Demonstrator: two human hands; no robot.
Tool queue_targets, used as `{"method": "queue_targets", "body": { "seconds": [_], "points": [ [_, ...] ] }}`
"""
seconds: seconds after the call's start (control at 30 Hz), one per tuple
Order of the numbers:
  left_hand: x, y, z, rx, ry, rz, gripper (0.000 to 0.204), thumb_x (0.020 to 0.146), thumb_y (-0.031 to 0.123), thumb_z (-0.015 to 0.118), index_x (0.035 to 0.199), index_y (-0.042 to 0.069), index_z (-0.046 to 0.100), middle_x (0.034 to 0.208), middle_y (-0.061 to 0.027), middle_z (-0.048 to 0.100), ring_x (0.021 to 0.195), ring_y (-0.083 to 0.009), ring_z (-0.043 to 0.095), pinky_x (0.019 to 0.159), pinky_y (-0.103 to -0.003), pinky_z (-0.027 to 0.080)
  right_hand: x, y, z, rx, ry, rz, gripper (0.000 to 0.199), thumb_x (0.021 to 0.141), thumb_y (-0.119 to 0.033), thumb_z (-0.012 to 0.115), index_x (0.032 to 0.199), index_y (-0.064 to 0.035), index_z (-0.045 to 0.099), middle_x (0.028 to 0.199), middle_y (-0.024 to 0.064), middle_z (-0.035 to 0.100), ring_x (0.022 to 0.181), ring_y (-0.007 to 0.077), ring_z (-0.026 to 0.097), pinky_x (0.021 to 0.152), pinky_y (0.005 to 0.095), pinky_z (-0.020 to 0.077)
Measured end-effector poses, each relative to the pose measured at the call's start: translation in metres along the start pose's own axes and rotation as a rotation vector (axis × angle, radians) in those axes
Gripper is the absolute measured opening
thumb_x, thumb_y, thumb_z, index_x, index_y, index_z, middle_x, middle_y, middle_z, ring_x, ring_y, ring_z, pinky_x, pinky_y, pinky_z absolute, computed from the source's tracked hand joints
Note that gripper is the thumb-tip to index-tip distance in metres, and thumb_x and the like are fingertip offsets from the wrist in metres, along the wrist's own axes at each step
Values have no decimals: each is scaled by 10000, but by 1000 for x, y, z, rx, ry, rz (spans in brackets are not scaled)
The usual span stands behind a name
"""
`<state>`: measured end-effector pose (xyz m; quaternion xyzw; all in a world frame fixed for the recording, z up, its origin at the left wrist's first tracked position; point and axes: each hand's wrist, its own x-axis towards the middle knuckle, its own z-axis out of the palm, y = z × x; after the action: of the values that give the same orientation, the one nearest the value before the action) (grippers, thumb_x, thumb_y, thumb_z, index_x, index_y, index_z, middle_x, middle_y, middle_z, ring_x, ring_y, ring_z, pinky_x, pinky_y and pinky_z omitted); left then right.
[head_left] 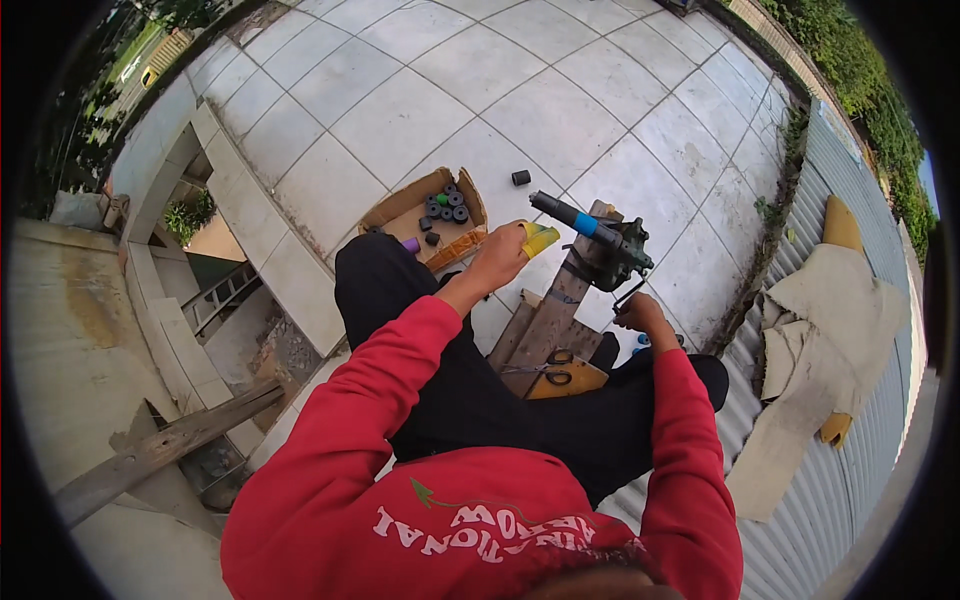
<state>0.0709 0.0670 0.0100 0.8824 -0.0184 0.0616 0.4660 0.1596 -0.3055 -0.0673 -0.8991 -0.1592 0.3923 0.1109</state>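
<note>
The wooden plank runs from the person's lap out toward one o'clock, and a handlebar assembly sits on its far end. Scissors lie on the plank's near end. At eleven o'clock from the plank stands a cardboard box with small rollers in it; one loose roller lies on the tiled floor beyond, at twelve. The left hand is between box and plank. The right hand is right of the plank, perhaps touching the assembly's lever. Folded cloth lies at three o'clock, on corrugated sheeting.
</note>
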Motion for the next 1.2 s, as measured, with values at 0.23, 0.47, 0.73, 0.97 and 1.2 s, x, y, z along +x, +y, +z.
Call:
{"method": "queue_targets", "body": {
  "seconds": [0.23,0.47,0.73,0.97,1.2],
  "points": [
    [-2,-2,4,56,-93,-48,140,829,22,584,917,-75,634,996,-271,652,949,-467,642,840,-510,512,29,23,-2,-191,206,-15,226,734,-327,834,882,-156,826,796,62,764,756,254,734,734,401,586],
    [-1,-16,12,71,-132,-54,162,859,51,606,955,-69,658,953,-262,675,913,-453,664,800,-498,521,42,16,-17,-57,155,78,273,706,-336,870,883,-135,814,856,95,770,829,277,743,759,416,584],
    [-4,4,6,135,-228,-135,117,850,47,595,861,-61,638,909,-284,668,876,-472,665,792,-524,527,58,30,-49,-198,475,124,380,699,-242,875,1033,-102,761,935,186,751,885,395,717,778,476,572],
    [-6,0,2,170,-250,-128,123,846,50,596,887,-52,651,900,-283,676,883,-471,670,792,-528,528,62,6,-91,-59,536,117,184,783,-251,799,919,-130,825,857,153,753,804,334,736,701,426,572],
    [-5,-5,11,215,-276,-88,127,835,46,615,904,-46,666,908,-274,688,887,-468,673,793,-525,530,41,8,-142,-33,693,30,218,818,-262,798,963,-98,809,826,146,746,780,330,723,703,431,551]
  ]
}}
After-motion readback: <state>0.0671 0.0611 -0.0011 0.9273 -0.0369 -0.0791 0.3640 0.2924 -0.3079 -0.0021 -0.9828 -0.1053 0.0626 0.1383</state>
